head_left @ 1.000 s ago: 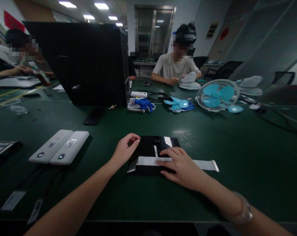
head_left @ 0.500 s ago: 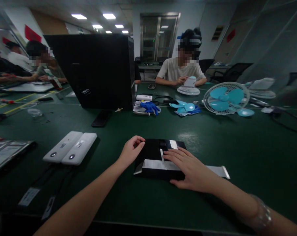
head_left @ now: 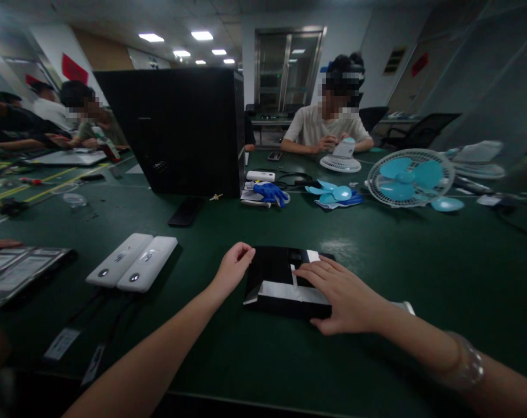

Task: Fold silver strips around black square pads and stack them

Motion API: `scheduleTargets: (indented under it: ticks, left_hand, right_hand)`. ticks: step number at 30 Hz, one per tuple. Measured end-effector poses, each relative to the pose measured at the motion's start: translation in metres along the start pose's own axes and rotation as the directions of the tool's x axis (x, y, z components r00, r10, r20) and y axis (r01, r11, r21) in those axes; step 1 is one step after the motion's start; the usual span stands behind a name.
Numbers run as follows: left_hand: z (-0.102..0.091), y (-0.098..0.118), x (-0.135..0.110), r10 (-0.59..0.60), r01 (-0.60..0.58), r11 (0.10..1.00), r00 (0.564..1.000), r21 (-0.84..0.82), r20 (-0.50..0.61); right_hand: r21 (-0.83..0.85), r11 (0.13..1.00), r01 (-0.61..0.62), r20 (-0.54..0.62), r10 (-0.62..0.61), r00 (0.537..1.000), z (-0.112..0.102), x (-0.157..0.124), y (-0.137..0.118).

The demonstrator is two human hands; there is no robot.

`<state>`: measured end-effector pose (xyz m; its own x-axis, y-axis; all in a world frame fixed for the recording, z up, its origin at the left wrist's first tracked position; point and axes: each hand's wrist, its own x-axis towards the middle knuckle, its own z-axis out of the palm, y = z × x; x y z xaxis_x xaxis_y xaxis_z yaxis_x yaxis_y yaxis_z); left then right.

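Observation:
A flat black panel (head_left: 267, 267) with white strips across it lies on the green table in front of me. My left hand (head_left: 233, 266) is at its far left corner, fingers curled in and pinched at the edge. Over the right part of the panel lies my right hand (head_left: 346, 293), fingers stretched out flat and the thumb apart by the near edge. A long white strip (head_left: 296, 291) runs along the panel under that hand, and a pale end (head_left: 406, 307) shows past the wrist. The panel's right side is mostly hidden.
Two white power-bank-like units (head_left: 145, 264) with cables lie left. Behind are a phone (head_left: 185, 212), a black computer case (head_left: 176, 133), blue gloves (head_left: 269, 193), blue fan blades (head_left: 330, 190) and a fan (head_left: 409, 177). Across the table a person (head_left: 328, 128) handles a white fan part.
The view has turned slightly left, so everything sits a little further right. My right hand covers more of the strip's right end. My left hand stays at the corner.

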<state>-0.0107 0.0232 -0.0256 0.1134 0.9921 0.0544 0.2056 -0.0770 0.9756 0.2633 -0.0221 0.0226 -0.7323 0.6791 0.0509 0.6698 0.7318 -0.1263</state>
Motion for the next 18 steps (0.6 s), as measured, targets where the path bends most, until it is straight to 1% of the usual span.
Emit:
scheduleTargets:
  ticks: [3,5,7,9,13,15,16,18]
  left_hand:
    - [-0.001,-0.001,0.001,0.011,-0.011,1.000,1.000,-0.014,-0.005]
    - [-0.002,0.001,0.000,0.005,-0.005,1.000,1.000,-0.011,-0.004]
    - [-0.002,0.003,-0.001,-0.014,0.014,1.000,1.000,0.002,0.007]
    - [-0.003,0.005,-0.003,-0.031,0.031,1.000,0.999,0.004,0.023]
    - [-0.004,0.005,-0.004,-0.037,0.038,0.999,0.999,-0.012,0.032]
    - [-0.004,0.004,-0.003,-0.037,0.037,0.999,0.999,-0.007,0.033]
    - [-0.004,0.004,-0.003,-0.038,0.038,0.999,0.999,-0.005,0.036]
    - [-0.004,0.004,-0.003,-0.039,0.039,0.999,0.998,-0.008,0.044]
  right_hand:
    - [-0.049,0.997,-0.058,-0.031,0.057,0.998,0.001,-0.005,0.028]
    - [-0.080,0.986,-0.144,-0.043,0.141,0.989,0.001,-0.011,0.054]
    - [-0.103,0.961,-0.255,-0.042,0.252,0.967,0.001,-0.019,0.083]
    - [-0.126,0.922,-0.366,-0.042,0.364,0.930,-0.002,-0.029,0.110]
    - [-0.161,0.830,-0.533,-0.081,0.527,0.846,-0.011,-0.058,0.157]
    - [-0.140,0.772,-0.620,-0.100,0.612,0.785,-0.016,-0.078,0.182]
    - [-0.119,0.732,-0.671,-0.102,0.664,0.741,-0.018,-0.090,0.196]
    - [-0.074,0.617,-0.783,-0.102,0.777,0.621,-0.020,-0.116,0.225]
